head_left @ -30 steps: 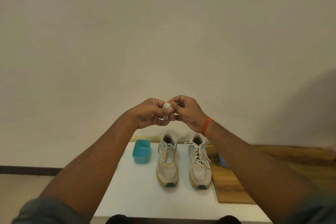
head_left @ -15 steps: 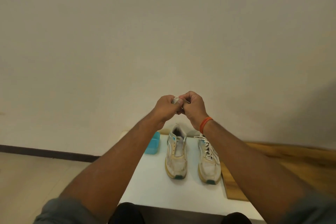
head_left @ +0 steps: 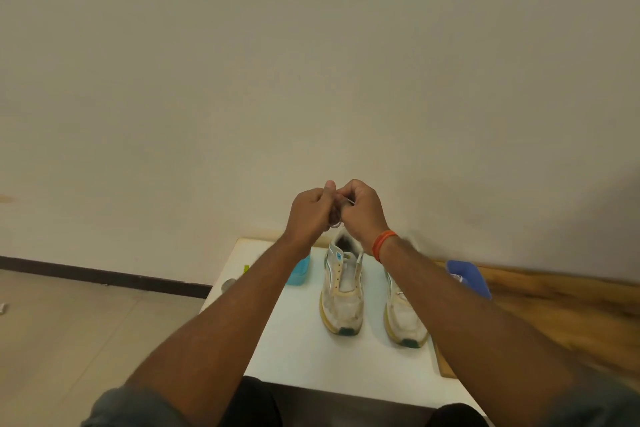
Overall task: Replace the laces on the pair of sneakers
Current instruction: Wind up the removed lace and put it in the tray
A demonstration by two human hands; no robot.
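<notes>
Here, hands: both were raised together in front of the wall, above the far end of the worktop [head_left: 304, 350], knuckles almost meeting.
Left hand [head_left: 311, 211]: fingers curled in tight, pinching a small bundled lace [head_left: 335, 221] against the right hand; only a pale loop of it peeked out below the fists.
Right hand [head_left: 363, 211]: likewise curled, thumb and fingers nipping the same bundle from the other side, a thin pale end sticking out near its forefinger; an orange band [head_left: 383, 243] sat on that wrist.
Lace: held in the air between the two hands, well above the shoes, touching neither.
Left sneaker [head_left: 343, 295]: stood on the white worktop, toe towards the person, its eyelets bare and the tongue showing.
Right sneaker [head_left: 405, 322]: just beside the first, toe the same way, mostly hidden behind the right forearm; I could not tell how it was laced.
Teal tub [head_left: 299, 272]: on the worktop left of the shoes, half behind the left forearm.
Blue object [head_left: 467, 276]: at the right, on the wooden board [head_left: 554, 315]; blurred.
Floor [head_left: 69, 322]: pale tiles to the left.
</notes>
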